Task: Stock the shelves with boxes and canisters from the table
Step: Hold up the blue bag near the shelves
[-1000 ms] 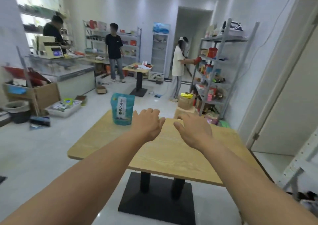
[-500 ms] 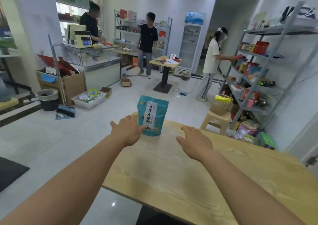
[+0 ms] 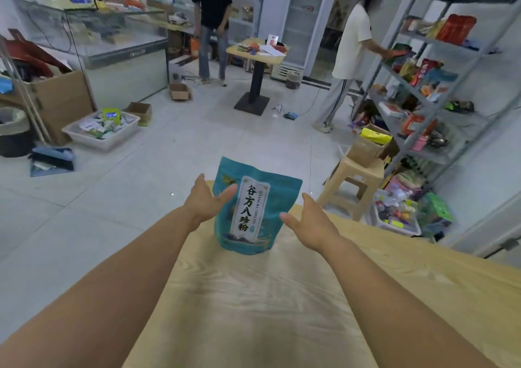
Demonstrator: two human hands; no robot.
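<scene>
Wooden table (image 3: 282, 297), listed near to far: bare top, then two hands, both spread and unclenched, gripping nothing. Left hand (image 3: 204, 201) is at the pouch's upper left, thumb across its front corner. Right hand (image 3: 313, 221) is just beside its right edge; contact unclear. Pouch (image 3: 253, 207), teal, stands at the table's far edge, long axis vertical, seal up, label facing the wearer. Risk: an uneven push from one palm likely tips it backward off the edge; soft sides may buckle under a squeeze. Shelf (image 3: 439, 86) stands beyond, right, well apart.
</scene>
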